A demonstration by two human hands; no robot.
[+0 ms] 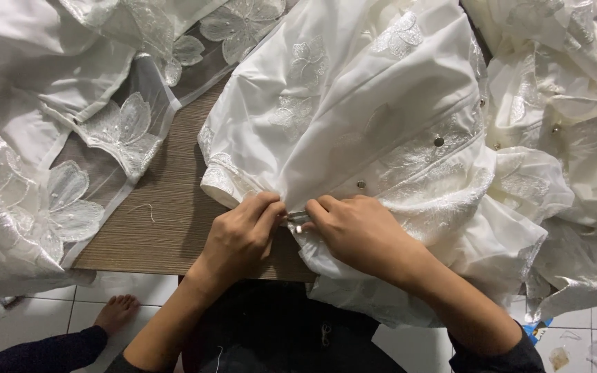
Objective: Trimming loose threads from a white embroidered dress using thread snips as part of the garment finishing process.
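Note:
A white embroidered garment (354, 103) with small round buttons lies spread over a wooden table (167, 207). Both hands meet at its lower hem near the table's front edge. My left hand (240, 238) pinches a fold of the white fabric between thumb and fingers. My right hand (361, 231) grips the fabric just to the right, and a small shiny metal piece (298, 222) shows between the two hands; what it is cannot be told.
Sheer white cloth with large embroidered flowers (77, 159) covers the table's left side. More white garments (568, 124) are heaped at the right. A bare foot (115, 312) of another person rests on the white tiled floor at the lower left.

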